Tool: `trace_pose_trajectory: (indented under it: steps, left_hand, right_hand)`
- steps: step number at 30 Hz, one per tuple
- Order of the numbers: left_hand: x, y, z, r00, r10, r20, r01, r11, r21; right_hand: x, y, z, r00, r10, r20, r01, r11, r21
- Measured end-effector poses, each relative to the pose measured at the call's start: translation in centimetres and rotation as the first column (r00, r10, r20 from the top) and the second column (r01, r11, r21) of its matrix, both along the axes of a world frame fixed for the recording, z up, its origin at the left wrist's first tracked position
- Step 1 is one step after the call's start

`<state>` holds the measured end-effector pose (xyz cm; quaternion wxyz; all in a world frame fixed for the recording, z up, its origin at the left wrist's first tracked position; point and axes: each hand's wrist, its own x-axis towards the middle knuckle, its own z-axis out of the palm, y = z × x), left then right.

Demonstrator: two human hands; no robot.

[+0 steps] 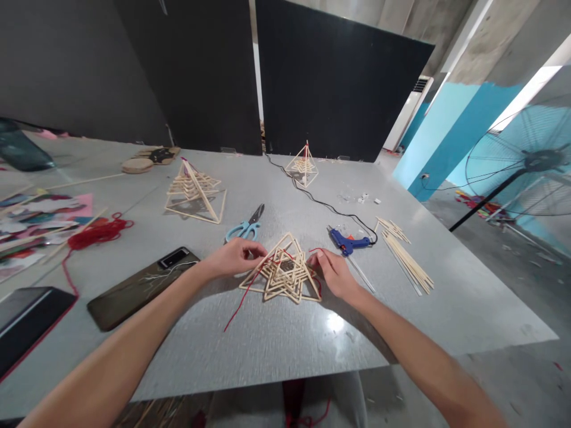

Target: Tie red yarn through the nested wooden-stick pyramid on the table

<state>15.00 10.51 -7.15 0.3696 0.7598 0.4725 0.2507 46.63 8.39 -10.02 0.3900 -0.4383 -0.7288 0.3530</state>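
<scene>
The grey worktop [200, 351] spreads across the view, its left side cut off. At the right edge a large fan [544, 160] is cropped. A dark flat object [33, 321] runs out of view at left; beyond it, a teal see-through vessel [22, 148] is also cut off, and its contents cannot be made out. A dark phone [134, 291] lies partly behind the left forearm.

The layered stick frame [285, 279] sits on the worktop between the two hands, near the front edge. The left hand [238, 255] has its fingers curled at the frame's left side; whether it grips a stick cannot be told. The right hand [334, 270] has its fingertips nearly together at the frame's right side, by red thread [241, 303]; whether they pinch it is unclear. The thread partly disappears among the sticks.
</scene>
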Motion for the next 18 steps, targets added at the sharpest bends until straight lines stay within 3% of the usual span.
trace_pose_trajectory:
  steps: [5,7,11,14,18]
  left_hand:
    - [0.8,0.1,0.3,0.969,0.096,0.228,-0.058,0.984,-0.168]
    - [1.2,-0.2,0.7,0.92,0.181,0.348,-0.09,0.961,-0.261]
    - [1.2,-0.7,1.8,0.813,0.289,0.506,-0.122,0.934,-0.337]
    - [0.3,-0.4,2.2,0.789,0.314,0.528,-0.161,0.935,-0.315]
    - [-0.4,0.3,1.5,0.865,0.345,0.363,-0.288,0.936,-0.203]
  right_hand:
    - [-0.2,1.4,0.5,0.968,-0.155,-0.197,0.087,0.944,-0.319]
    - [-0.4,1.9,1.4,0.981,-0.144,-0.13,0.079,0.907,-0.413]
    - [-1.4,2.9,3.6,0.992,-0.016,0.125,0.075,0.876,-0.477]
    - [-2.4,3.9,4.6,0.981,0.025,0.191,0.074,0.867,-0.494]
    - [-3.5,4.8,5.0,0.964,0.098,0.248,0.043,0.859,-0.509]
